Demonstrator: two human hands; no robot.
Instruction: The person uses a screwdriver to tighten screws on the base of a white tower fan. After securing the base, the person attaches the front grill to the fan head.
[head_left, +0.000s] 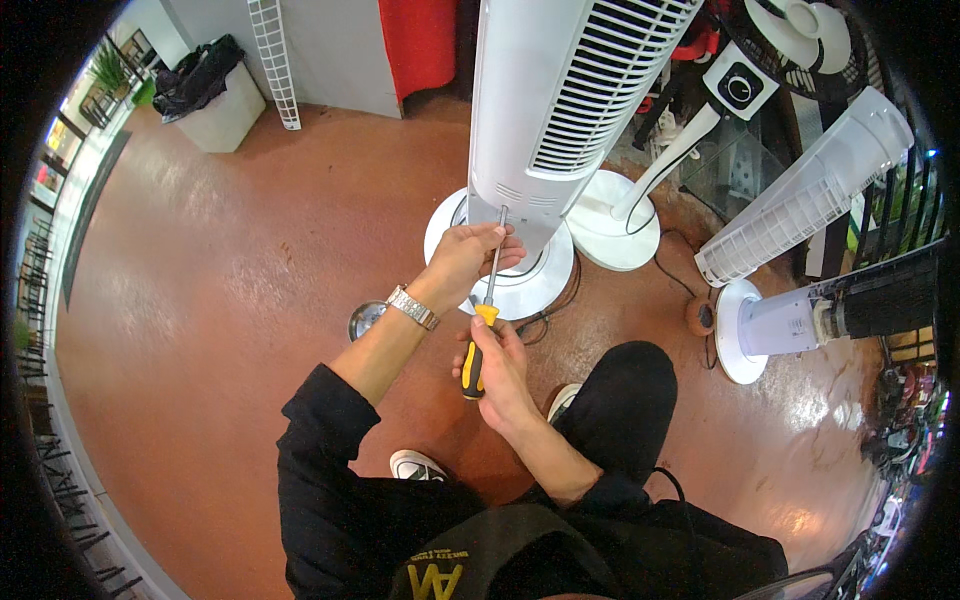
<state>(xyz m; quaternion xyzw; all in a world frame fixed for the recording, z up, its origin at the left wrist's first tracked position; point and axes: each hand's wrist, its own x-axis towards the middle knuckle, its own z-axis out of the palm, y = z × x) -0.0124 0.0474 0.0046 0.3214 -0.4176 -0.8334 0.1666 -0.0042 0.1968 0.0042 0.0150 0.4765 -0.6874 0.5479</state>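
A tall white tower fan [510, 120] stands in front of me on its round white base [535, 290]. My right hand [505, 375] is wrapped round the yellow-and-black handle of a screwdriver [474, 362]. Its long metal shaft points up and away, with the tip against the low part of the fan's housing, below a small set of vent slots. My left hand [470, 262] wears a metal-band watch and pinches the shaft near the tip. Whatever the tip sits in is too small to make out.
A shiny metal bowl [366, 320] rests on the red-brown floor, left of the fan. To the right are a pedestal fan [640, 200], a detached white grille cover [810, 190] and a partly opened fan [780, 325]. Black cable lies by the base.
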